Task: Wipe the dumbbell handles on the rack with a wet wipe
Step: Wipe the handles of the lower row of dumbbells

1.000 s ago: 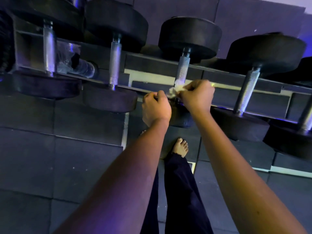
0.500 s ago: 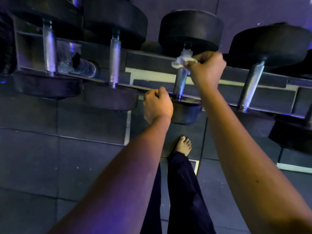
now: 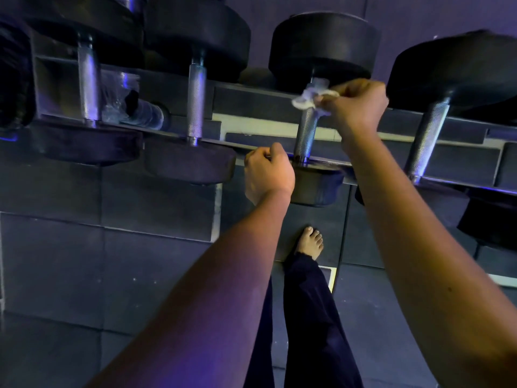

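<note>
Scene sitting dim, purple-blue cast washing over everything. Cool highlights glinting on knurled dumbbell handles (image 3: 306, 133) and along rack rail (image 3: 461, 183). Warmer light falling on left hand (image 3: 268, 175) and right hand (image 3: 355, 106). Black weight heads (image 3: 321, 40) sinking into shadow, detail getting lost. Wide-angle lens bending rack lines toward edges. Wet wipe (image 3: 307, 98) showing slightly soft. Floor (image 3: 70, 261) looking grainy.

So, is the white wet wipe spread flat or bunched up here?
Bunched up: the white wet wipe is a crumpled wad pinched by the right hand against the knurled metal dumbbell handle.
</note>
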